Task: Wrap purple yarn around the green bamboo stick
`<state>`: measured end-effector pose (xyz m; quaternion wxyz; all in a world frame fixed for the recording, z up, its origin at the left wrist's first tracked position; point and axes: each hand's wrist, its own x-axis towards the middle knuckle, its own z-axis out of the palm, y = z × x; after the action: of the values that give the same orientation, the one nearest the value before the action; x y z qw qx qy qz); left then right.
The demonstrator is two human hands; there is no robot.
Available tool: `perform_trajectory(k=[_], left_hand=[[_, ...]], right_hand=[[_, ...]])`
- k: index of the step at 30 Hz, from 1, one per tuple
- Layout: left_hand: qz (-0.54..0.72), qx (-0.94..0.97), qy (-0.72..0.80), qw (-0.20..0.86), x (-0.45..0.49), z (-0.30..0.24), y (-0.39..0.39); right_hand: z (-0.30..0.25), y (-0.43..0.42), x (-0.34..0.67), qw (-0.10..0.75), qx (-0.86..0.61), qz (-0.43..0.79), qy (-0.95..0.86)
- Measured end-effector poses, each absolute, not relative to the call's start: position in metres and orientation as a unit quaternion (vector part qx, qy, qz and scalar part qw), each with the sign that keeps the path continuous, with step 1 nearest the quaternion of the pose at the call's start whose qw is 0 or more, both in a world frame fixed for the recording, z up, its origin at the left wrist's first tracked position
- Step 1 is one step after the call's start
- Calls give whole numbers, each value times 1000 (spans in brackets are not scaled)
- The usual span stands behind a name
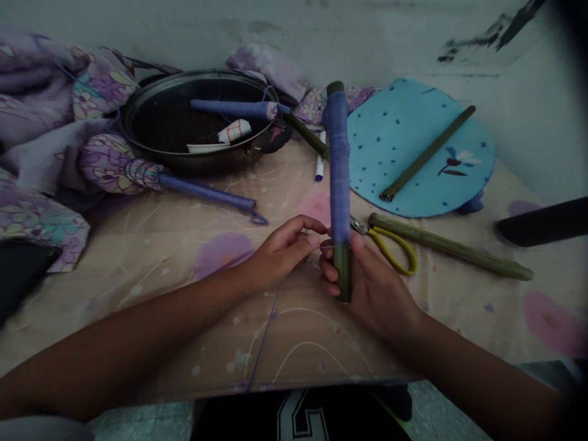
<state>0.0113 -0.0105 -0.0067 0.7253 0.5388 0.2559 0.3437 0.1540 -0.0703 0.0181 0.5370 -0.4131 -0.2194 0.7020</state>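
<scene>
- A printed tablecloth spreads under both hands, with a metal pan beyond the left hand and a round blue mat beyond the right
- Yellow-handled scissors lie just beyond the right hand
- The right hand grasps a bamboo stick upright by its bare lower end, the blue-wrapped part rising ahead of the hands
- The left hand pinches a blue thread right at the wrapping's edge, a firm, close hold
</scene>
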Motion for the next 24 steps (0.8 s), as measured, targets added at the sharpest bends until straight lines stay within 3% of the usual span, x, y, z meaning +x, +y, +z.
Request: perform_trajectory(k=[24], left_hand=[[340, 518, 247, 745, 13, -6, -9]], right_hand=[[16, -64, 156, 524, -412, 723, -182]])
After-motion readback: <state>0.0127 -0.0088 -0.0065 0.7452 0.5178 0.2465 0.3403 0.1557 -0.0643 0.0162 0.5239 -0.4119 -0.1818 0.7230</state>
